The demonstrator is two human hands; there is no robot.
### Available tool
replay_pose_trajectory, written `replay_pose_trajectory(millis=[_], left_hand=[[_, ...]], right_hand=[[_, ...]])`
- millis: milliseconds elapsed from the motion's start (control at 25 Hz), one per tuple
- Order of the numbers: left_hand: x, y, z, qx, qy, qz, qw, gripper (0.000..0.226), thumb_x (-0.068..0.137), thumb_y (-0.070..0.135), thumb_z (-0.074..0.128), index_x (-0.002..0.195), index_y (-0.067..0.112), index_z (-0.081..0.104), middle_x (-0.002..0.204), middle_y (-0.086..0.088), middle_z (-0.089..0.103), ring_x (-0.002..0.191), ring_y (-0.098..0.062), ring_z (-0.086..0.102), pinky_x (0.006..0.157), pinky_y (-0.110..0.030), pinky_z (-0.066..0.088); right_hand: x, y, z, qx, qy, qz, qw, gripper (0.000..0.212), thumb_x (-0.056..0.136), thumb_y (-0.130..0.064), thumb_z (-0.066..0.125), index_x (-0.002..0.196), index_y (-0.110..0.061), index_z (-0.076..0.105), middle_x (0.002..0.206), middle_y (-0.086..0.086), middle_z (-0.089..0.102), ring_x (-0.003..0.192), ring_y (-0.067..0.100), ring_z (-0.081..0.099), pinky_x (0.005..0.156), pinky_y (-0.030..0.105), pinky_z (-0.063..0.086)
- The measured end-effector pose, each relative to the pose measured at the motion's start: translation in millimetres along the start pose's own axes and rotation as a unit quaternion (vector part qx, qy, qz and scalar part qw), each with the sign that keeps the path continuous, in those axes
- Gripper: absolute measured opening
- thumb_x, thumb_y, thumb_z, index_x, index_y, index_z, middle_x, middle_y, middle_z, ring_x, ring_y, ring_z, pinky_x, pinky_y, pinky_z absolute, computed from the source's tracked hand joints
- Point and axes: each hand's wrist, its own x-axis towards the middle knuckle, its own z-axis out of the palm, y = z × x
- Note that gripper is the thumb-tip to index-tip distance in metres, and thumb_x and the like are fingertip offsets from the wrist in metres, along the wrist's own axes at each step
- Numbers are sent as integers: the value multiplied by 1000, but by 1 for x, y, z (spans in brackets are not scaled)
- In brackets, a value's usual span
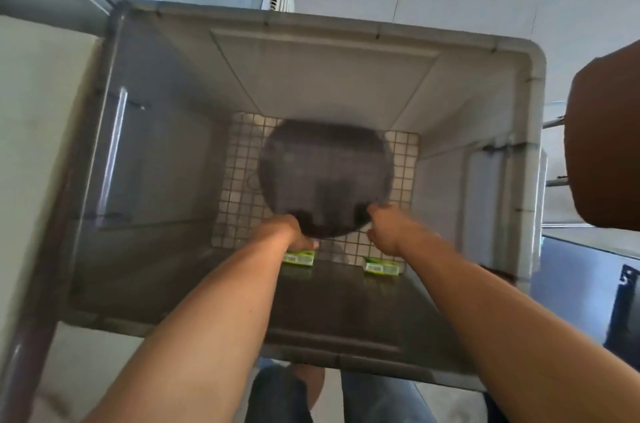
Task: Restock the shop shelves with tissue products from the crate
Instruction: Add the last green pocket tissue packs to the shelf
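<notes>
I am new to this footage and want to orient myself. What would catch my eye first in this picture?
First, the big grey crate filling the view, nearly empty, with a dark round shadow on its gridded floor. Both bare arms reach down into it: the left hand rests on a green tissue pack at the near edge, and the right hand hangs just above a second green pack.

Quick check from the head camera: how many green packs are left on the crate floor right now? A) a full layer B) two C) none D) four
B: only two green packs show in the crate, one green pack under the left hand and another green pack just below the right hand, both at the near edge of the gridded floor.
</notes>
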Motion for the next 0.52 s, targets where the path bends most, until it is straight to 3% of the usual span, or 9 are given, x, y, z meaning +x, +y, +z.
replay_pose_trajectory(millis=[160,400,520], left_hand=[[9,14,16,9,-34,-49,998,100,64,76,68,142,17,45,145,-4,47,132,-27,46,104,-37,43],[15,16,21,-15,-18,-57,998,73,69,47,75,130,10,57,129,-7,61,114,-24,60,89,-30,50],[13,15,10,-73,-23,-35,996,73,70,45,72,131,9,55,130,-9,59,112,-26,60,87,-29,50]], right_hand=[[9,1,3,14,18,-3,1000,36,94,-24,49,128,-12,47,133,16,52,117,35,55,95,42,48],[11,-3,-2,34,31,-5,999,34,95,-28,50,125,-12,47,124,16,55,112,34,56,90,42,48],[11,-5,-7,37,33,-8,999,33,96,-26,49,125,-12,47,123,15,55,111,34,56,89,42,48]])
